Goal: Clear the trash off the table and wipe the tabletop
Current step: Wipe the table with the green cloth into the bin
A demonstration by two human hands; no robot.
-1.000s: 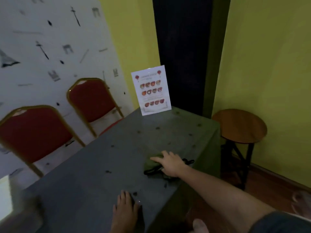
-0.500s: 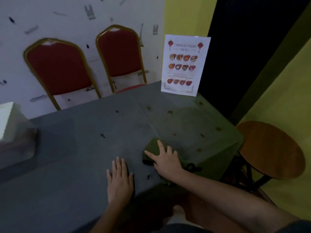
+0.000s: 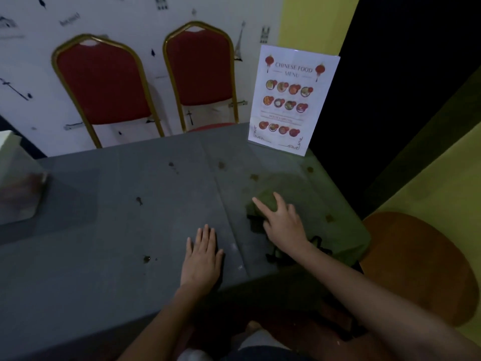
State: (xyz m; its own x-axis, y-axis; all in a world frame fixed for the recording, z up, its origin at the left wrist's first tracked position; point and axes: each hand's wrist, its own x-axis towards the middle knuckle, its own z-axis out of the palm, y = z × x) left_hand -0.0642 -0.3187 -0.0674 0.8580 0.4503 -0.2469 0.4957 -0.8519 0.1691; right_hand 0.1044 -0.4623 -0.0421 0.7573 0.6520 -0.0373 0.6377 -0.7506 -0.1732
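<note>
Green cloth (image 3: 265, 204) lies bunched under the right hand (image 3: 283, 225), which presses it flat to the table (image 3: 104, 243) with fingers spread and nearly straight, nothing curled round the fabric; a dark cord or trim of the cloth trails back beside the wrist. No trash shows on the tabletop, so that part looks done as far as the view reaches, though the far left is blurred, with a pale box (image 3: 10, 152) at that edge. The wiping seems only part-way: brown spots (image 3: 221, 165) dot the surface ahead of the cloth toward the menu (image 3: 291, 100), another sits just right of the hand near the table's edge, and darker stains (image 3: 139, 200) lie well to the left of it, past the other hand. The left hand (image 3: 201, 256) rests palm-down, fingers together and straight, near the front edge, just left of the cloth hand and apart from it, holding nothing; it looks like a brace. The right forearm comes in from the lower right, across the table corner, wrist low. Two red chairs (image 3: 104, 82) stand beyond the far edge, and a round stool (image 3: 416, 256) sits to the right of the wiping arm.
</note>
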